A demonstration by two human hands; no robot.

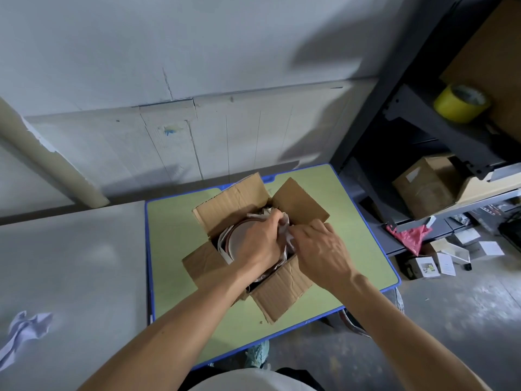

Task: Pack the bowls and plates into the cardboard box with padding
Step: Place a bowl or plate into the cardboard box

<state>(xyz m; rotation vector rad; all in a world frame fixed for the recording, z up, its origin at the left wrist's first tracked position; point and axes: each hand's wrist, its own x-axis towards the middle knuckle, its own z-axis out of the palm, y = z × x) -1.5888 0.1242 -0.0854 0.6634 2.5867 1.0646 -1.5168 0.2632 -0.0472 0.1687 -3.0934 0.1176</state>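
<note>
Reaching into the open cardboard box (pixel 225 206), which sits mid-table nearer the far edge, the left hand (pixel 258 238) curls round crumpled paper padding (pixel 285 221) and the right hand (pixel 318 246) pinches the same paper. The plate (pixel 235 244) underneath is mostly hidden. Green table (pixel 174 221) with a blue rim, grey floor, and a shelf (pixel 423 114) holding yellow tape (pixel 461 104) off right.

The cardboard box (pixel 282 289) was matt brown corrugated board, creased and rough at the flaps. The paper padding (pixel 284 221) was white and crumpled. The plate (pixel 234 241) looked smooth and pale. The bench (pixel 174 235) had a smooth, matt green top.
</note>
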